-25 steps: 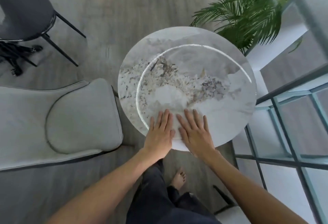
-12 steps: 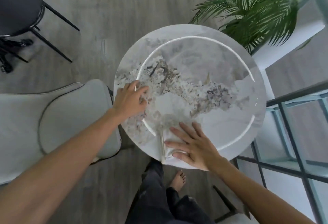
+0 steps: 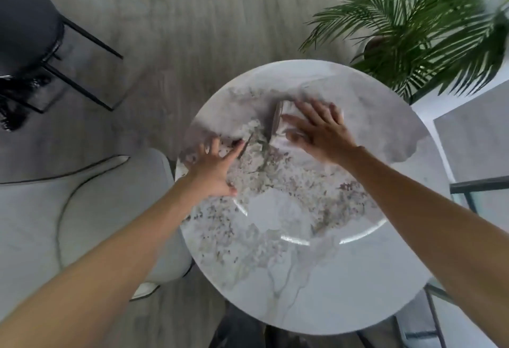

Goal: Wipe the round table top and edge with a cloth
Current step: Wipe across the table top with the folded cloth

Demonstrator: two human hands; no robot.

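Head view, looking straight down on the round marble-patterned tabletop [image 3: 316,278], pale with grey and brownish veining and a bright curved glint of light across its near half. The right hand [image 3: 321,130] lies flat on the far part of the tabletop with its fingers [image 3: 304,109] spread open, pressing down on the cloth [image 3: 281,116] — a pale, whitish piece that blends with the marble, its folded left edge standing up a little just beside the thumb. Most of the cloth is hidden under the palm and the frame is motion-blurred there, so its full outline cannot be told. The left hand [image 3: 213,171] rests near the tabletop's left edge, palm down, fingers splayed and holding nothing, the fingertips touching the speckled patch of the pattern. The two hands are apart, the right one farther from the person than the left. Beside the tabletop on the left sits a light grey cushioned chair [image 3: 91,210]; a dark chair [image 3: 30,30] with thin black legs stands on the wood-look floor at upper left, and a green palm plant [image 3: 418,22] fills the upper right corner — just beyond the table's far rim.
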